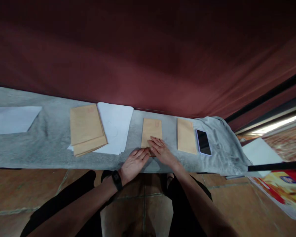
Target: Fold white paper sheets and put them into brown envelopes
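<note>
A brown envelope (151, 131) lies on the grey cloth (39, 151) in the middle. My right hand (162, 152) rests flat on the envelope's near end, fingers stretched out. My left hand (133, 163), with a black watch on the wrist, lies flat on the cloth at the envelope's near left corner, fingertips touching it. Neither hand holds anything.
A stack of brown envelopes (86, 129) lies left of white sheets (115, 126). Another brown envelope (186, 135) and a dark phone (203, 142) lie to the right. White paper (12, 119) sits far left, more paper (260, 153) far right. A dark red curtain (148, 59) hangs behind.
</note>
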### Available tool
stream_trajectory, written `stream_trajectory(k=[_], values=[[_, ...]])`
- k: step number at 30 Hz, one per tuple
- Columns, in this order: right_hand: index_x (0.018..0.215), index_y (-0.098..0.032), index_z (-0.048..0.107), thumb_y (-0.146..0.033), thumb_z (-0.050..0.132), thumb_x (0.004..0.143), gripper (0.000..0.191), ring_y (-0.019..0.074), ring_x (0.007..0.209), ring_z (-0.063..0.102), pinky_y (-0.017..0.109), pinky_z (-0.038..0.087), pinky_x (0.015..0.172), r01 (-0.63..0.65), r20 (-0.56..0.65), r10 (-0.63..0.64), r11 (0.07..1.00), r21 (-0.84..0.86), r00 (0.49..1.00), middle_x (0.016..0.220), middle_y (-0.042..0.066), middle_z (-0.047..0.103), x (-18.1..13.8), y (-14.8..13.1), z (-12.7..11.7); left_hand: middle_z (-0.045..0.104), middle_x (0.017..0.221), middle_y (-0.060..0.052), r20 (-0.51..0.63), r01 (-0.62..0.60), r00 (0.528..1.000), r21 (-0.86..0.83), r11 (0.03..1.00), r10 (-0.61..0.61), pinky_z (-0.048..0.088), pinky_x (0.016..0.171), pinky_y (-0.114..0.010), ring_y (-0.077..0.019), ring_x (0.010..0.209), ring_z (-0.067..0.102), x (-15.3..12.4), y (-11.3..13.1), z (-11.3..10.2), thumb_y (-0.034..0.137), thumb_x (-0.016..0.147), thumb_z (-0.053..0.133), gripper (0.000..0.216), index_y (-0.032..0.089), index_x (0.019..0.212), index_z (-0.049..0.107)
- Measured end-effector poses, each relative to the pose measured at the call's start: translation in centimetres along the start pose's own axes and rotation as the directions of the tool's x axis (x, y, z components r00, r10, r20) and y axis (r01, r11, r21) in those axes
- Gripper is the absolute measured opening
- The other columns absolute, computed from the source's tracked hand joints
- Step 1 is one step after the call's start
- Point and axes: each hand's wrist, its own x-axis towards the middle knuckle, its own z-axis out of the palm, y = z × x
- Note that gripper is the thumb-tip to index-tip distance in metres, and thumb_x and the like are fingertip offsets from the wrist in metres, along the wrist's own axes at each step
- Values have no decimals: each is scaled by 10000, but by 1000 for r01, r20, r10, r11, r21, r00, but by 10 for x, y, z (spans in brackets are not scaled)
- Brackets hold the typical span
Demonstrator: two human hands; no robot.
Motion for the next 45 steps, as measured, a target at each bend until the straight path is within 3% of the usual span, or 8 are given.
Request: stream_trajectory(k=[6, 12, 16, 28, 32, 36, 39, 45], values=[[1514, -280, 465, -416, 220, 1094, 505, 168, 1511, 333, 445, 281, 1257, -63, 62, 64, 998, -19, 996, 1633, 22, 364, 25, 21, -9, 576, 1457, -118, 38, -75, 997, 71, 995, 73, 420, 1069, -377, -223, 1278, 566, 3, 1, 0, 125, 987, 492, 372, 160, 1348, 576], [1584, -146, 329, -391, 340, 1068, 571, 246, 1535, 280, 488, 232, 1265, -169, -135, 140, 957, -236, 981, 1654, 124, 273, 37, 19, 6, 571, 1468, -106, 56, -82, 995, 80, 993, 77, 415, 1071, -379, -227, 1288, 556, 1, -1, 2, 137, 992, 499, 376, 166, 1360, 575], [1591, -124, 304, -392, 357, 1063, 595, 262, 1527, 301, 499, 228, 1267, -117, -153, 83, 966, -229, 985, 1640, 142, 296, 34, 11, 13, 573, 1467, -97, 71, -69, 995, 36, 997, 66, 407, 1076, -384, -230, 1301, 541, 1, -3, 2, 131, 987, 506, 381, 174, 1358, 578], [1612, -242, 254, -380, 272, 1092, 538, 188, 1540, 262, 446, 190, 1291, 44, 43, -37, 986, -162, 998, 1663, 37, 266, 12, -4, 5, 614, 1419, -65, 74, 13, 997, -101, 995, -6, 389, 1087, -361, -196, 1309, 532, 2, -5, -4, 83, 973, 477, 437, 214, 1383, 553], [1595, -239, 300, -400, 257, 1098, 524, 189, 1541, 258, 470, 178, 1294, 74, 83, -68, 994, -81, 994, 1659, 36, 282, 3, -9, 2, 658, 1343, -75, 63, 17, 998, -122, 992, -9, 402, 1090, -365, -200, 1288, 549, 2, -7, -3, 94, 968, 489, 394, 197, 1335, 587], [1543, -272, 413, -386, 246, 1103, 485, 172, 1512, 331, 463, 238, 1280, 65, 113, -73, 996, 68, 991, 1606, 22, 406, 3, -6, -3, 672, 1314, -75, 69, 13, 998, -129, 992, -4, 423, 1071, -371, -210, 1271, 558, 5, -8, -5, 96, 964, 499, 360, 183, 1294, 611], [1522, -285, 449, -377, 209, 1105, 490, 160, 1490, 374, 447, 292, 1258, 9, 55, -15, 994, 105, 998, 1580, 23, 454, 11, 3, -7, 648, 1364, -63, 83, 13, 997, -126, 992, -2, 427, 1053, -367, -205, 1260, 562, 7, -7, -8, 89, 967, 489, 361, 193, 1290, 612], [1591, -201, 319, -395, 251, 1087, 544, 205, 1533, 286, 480, 247, 1268, -129, -98, 118, 985, -118, 988, 1640, 93, 329, 35, 29, 0, 633, 1391, -45, 107, 27, 994, -127, 991, -13, 402, 1055, -358, -194, 1262, 555, 6, -8, -7, 102, 982, 466, 346, 204, 1274, 621]])
